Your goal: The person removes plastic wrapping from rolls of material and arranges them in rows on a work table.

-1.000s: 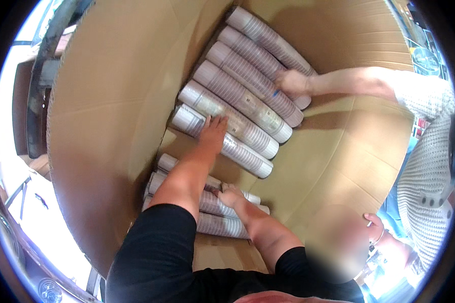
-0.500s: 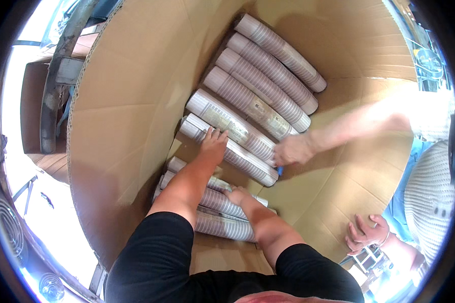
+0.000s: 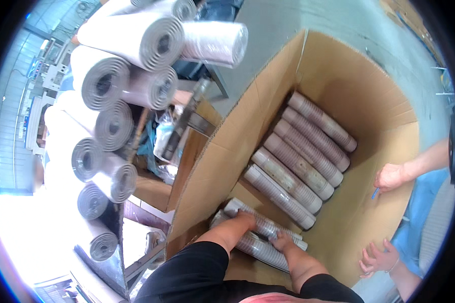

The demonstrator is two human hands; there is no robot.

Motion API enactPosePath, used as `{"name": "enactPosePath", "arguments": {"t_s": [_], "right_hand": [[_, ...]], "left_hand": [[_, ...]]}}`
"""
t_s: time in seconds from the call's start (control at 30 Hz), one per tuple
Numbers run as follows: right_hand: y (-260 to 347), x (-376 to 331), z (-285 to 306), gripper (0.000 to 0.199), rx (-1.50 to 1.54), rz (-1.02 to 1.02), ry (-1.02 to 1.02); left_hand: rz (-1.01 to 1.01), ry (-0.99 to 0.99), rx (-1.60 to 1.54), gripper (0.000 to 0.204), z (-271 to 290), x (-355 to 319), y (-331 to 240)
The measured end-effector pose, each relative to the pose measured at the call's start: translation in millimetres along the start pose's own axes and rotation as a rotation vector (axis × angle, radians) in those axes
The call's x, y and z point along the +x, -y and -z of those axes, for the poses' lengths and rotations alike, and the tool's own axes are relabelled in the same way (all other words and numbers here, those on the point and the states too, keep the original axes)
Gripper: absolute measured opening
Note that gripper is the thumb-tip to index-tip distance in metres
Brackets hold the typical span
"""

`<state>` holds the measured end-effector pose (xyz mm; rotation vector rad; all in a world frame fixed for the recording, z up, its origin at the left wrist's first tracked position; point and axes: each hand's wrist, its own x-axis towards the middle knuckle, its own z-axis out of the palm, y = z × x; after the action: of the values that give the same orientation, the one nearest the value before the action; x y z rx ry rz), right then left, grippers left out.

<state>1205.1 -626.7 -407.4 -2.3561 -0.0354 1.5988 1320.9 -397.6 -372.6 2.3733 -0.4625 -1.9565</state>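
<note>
My left hand (image 3: 245,220) and my right hand (image 3: 282,241) are down inside a large cardboard box (image 3: 268,86), both closed on a striped, film-wrapped mat roll (image 3: 264,222) near its close side. Some of the fingers are hidden by the roll. Pressed close beside it lies another striped roll (image 3: 263,251), partly covered by my arms. Farther in, several more rolls lie side by side at a slant. The nearest of these, a pale-and-striped roll (image 3: 280,197), is separated from the one I grip by a strip of bare cardboard.
On the right, a co-worker's hand (image 3: 389,178) holds a small blue tool (image 3: 375,193) over the box wall. Their other hand (image 3: 378,258) is by the box's near right edge. At left, thick grey mat rolls (image 3: 162,43) are stacked beside a wooden crate (image 3: 187,156).
My view has swung left, bringing the stacked rolls into sight. My left hand has left the middle roll for the nearer one. The co-worker's tool hand has drawn back from the rolls.
</note>
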Motion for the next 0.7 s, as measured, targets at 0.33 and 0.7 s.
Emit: {"name": "enactPosePath", "arguments": {"t_s": [0.33, 0.7], "right_hand": [[-36, -70, 24, 0.084, 0.112, 0.054, 0.266], [11, -193, 53, 0.073, 0.255, -0.081, 0.390]], "left_hand": [[0.029, -0.056, 0.223, 0.041, 27, -113, 2], [-0.133, -0.306, 0.272, 0.042, 21, -247, 11]]}}
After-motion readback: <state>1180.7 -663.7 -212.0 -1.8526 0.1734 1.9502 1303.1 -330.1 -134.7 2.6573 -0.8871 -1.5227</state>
